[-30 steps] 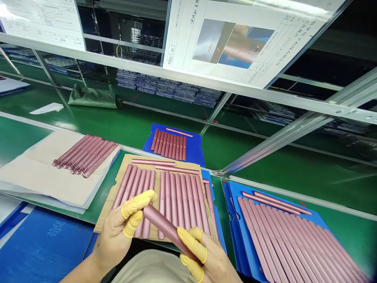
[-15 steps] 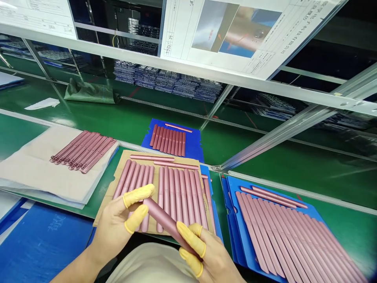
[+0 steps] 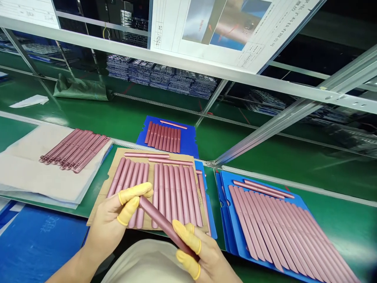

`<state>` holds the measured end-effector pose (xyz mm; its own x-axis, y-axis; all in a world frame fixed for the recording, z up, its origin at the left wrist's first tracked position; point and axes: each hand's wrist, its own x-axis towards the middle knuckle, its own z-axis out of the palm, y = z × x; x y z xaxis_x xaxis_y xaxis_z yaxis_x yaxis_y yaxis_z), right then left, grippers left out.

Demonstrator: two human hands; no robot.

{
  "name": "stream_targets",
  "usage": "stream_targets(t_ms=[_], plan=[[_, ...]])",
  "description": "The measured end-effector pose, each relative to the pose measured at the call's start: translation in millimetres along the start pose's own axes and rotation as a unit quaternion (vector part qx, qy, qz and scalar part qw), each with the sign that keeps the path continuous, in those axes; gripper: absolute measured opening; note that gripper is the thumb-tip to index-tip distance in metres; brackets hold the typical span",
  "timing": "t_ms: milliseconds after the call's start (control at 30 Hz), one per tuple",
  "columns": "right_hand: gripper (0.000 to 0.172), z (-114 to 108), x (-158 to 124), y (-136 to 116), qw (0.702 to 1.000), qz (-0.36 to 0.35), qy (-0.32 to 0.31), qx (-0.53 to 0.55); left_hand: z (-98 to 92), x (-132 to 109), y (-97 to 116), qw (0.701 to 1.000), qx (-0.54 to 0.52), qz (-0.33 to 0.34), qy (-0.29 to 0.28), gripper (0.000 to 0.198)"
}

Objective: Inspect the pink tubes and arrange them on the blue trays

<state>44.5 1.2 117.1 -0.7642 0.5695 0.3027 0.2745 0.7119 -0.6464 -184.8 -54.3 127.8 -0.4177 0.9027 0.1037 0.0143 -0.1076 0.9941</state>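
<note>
A slim, matte pink tube-like piece (image 3: 159, 218) slants between my two hands, above the near edge of the cardboard sheet. Yellow finger cots cover several fingertips. My left hand (image 3: 113, 214) pinches the upper-left end of the piece between thumb and finger. Lower down, my right hand (image 3: 203, 251) is closed around the other end, fingers on top and thumb beneath. Similar pink pieces (image 3: 176, 192) lie in two groups on the cardboard sheet (image 3: 100, 200), with two more laid crosswise along its far edge.
At the right, blue boards (image 3: 235, 232) carry a long row of pink pieces (image 3: 279, 224). Another blue board (image 3: 191, 137) with pieces lies behind. Thin pink strips (image 3: 75, 149) rest on white paper (image 3: 23, 165) at left. A metal frame (image 3: 265, 129) with posted sheets (image 3: 224, 35) crosses ahead.
The whole view has shifted slightly, so things appear further left and a little higher. Both hands keep their hold on the pink piece, which stays at much the same slant.
</note>
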Motion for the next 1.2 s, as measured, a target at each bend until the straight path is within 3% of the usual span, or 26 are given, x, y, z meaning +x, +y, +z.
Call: stream_targets(t_ms=[267, 467, 600, 733, 933, 1200], plan=[[0.058, 3.8, -15.4, 5.2, 0.998, 0.011, 0.051, -0.03, 16.5, 5.4, -6.1, 0.998, -0.06, -0.004, -0.021, 0.029], [0.056, 5.4, -20.4, 6.3, 0.994, 0.013, 0.1, -0.044, 34.9, 10.0, -1.9, 0.991, -0.121, 0.006, 0.053, 0.023], [0.057, 1.2, -24.1, 5.2, 0.994, 0.023, 0.101, -0.029, 43.3, 10.1, -0.1, 0.988, -0.145, -0.015, 0.06, 0.023], [0.059, -1.7, -27.3, 6.1, 0.992, 0.046, 0.111, -0.049, 54.0, 11.0, 4.5, 0.984, -0.171, -0.051, 0.015, 0.024], [0.061, -0.9, -28.7, 8.9, 0.974, 0.07, 0.175, -0.124, 79.5, 28.3, 26.6, 0.978, -0.189, -0.088, -0.018, 0.025], [0.058, -31.6, -28.7, -8.7, 0.975, 0.099, 0.173, -0.095, 101.4, 48.6, 49.6, 0.961, -0.236, -0.119, -0.086, 0.03]])
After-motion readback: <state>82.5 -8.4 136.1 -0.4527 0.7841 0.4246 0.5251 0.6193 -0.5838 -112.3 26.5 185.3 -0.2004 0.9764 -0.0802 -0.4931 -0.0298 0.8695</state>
